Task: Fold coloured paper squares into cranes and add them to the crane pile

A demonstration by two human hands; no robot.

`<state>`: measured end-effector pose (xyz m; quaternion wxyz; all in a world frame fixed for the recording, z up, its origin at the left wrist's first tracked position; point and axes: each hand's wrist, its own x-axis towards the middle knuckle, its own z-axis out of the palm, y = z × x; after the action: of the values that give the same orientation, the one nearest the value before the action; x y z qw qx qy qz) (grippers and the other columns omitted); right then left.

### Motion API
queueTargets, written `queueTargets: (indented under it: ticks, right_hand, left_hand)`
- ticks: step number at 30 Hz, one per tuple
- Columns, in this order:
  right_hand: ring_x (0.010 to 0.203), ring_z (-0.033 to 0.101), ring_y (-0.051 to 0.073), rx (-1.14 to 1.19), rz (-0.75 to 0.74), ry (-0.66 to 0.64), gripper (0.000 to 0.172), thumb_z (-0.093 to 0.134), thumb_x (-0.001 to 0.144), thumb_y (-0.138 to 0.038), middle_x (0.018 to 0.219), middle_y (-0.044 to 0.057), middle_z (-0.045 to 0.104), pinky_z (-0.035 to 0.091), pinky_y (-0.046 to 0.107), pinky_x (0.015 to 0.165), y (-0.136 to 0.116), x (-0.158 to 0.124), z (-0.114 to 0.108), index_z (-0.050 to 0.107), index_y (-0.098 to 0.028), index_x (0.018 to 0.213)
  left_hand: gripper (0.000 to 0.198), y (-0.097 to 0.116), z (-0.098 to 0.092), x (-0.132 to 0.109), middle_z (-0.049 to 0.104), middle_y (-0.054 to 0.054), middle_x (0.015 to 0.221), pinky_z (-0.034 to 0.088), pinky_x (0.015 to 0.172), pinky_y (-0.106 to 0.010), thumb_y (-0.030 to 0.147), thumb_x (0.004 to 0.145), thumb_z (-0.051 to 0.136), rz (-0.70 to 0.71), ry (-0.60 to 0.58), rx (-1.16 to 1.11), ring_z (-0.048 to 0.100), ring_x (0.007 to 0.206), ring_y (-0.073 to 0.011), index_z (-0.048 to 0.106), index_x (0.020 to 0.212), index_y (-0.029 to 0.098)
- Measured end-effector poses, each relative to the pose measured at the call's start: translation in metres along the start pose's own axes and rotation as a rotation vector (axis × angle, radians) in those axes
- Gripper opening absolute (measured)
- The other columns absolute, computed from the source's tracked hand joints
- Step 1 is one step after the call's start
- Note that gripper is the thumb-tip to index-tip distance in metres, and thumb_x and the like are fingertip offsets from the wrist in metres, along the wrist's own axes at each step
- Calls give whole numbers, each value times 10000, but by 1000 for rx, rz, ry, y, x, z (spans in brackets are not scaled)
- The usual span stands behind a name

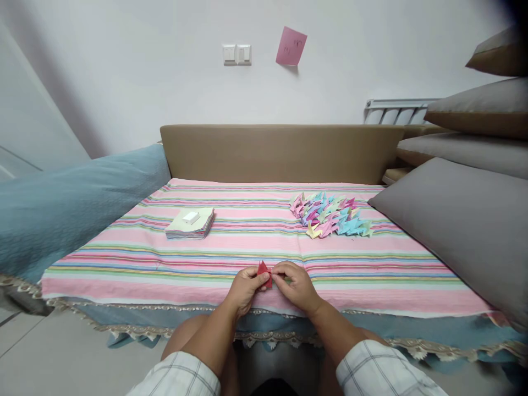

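Observation:
Between my two hands is a small piece of folded red paper (263, 268), its pointed tips sticking up over the front edge of the striped cloth. My left hand (246, 285) grips it from the left, thumb across its lower part. From the right, my right hand (297, 285) pinches the paper's right edge between thumb and fingertips. The fingers hide part of the folds. Beyond my right hand lies a cluster of folded paper cranes (325, 215) in pink, blue, yellow, green and purple. A stack of square paper (187, 226) sits at the left, with a small white block (191, 218) on top.
The pink striped cloth (247, 242) covers the sofa seat. A brown backrest (272, 153) runs along the back, a blue-covered armrest (91, 192) at the left. Grey cushions (454, 220) are piled at the right. A pink note (291, 47) and switches (236, 54) are on the wall.

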<state>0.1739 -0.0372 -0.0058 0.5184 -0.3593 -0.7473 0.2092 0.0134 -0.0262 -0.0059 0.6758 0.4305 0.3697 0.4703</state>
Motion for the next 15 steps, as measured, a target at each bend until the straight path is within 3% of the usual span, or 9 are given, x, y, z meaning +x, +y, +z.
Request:
queueTargets:
  ticks: [7,15]
  right_hand:
    - [675,562,141,315,330,32,139,606,759,-336,742,10,592,467,272,632,5,-3,12,562,-209,799]
    - [673,522,127,466,397,12,249,653,719,-368,732,-18,540,431,259,632,3,-5,20,509,-219,857]
  left_hand:
    - [335,0,1,-1,585,3,567,365,518,-193,341,504,832,-14,26,-51,481,512,-69,667,672,102]
    - [316,0,7,-1,598,13,581,383,516,-183,302,517,829,-6,70,-193,504,510,-59,649,696,114]
